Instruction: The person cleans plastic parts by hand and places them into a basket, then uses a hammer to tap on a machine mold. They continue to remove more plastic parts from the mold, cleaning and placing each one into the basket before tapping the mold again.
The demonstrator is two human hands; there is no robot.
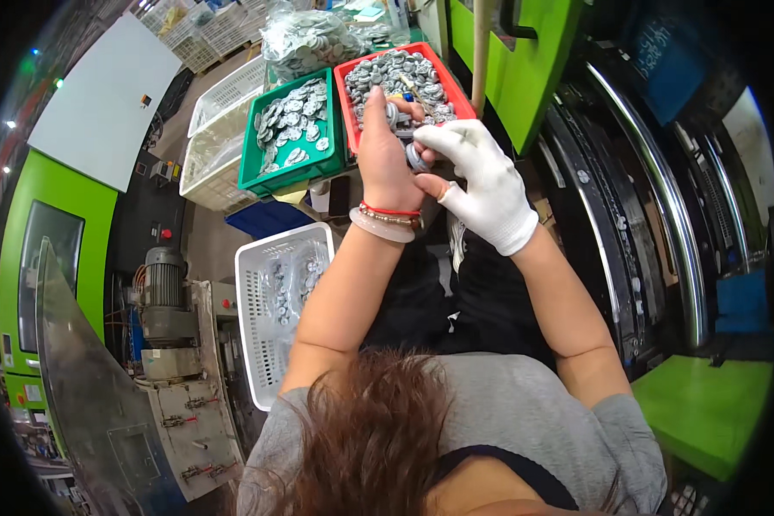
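My bare left hand [381, 155], with a red cord and a pale bangle at the wrist, is raised over the near edge of the red tray [340, 90]. Its fingers curl round small grey parts [396, 116], partly hidden by the hand. Close beside it, my right hand [488, 181] wears a white glove with the thumb tip bare. Thumb and fingers pinch towards a round grey piece [416, 158] between the two hands. Grey parts [390, 70] heap up in the red tray. Flat grey discs [292, 120] lie in the green tray [285, 178] to the left.
A clear bag of grey parts [305, 43] stands behind the trays. White crates [219, 107] are at the far left. A white basket [248, 344] holding bagged parts sits beside my left forearm. Green machinery [529, 69] with metal bars [662, 198] rises close on my right.
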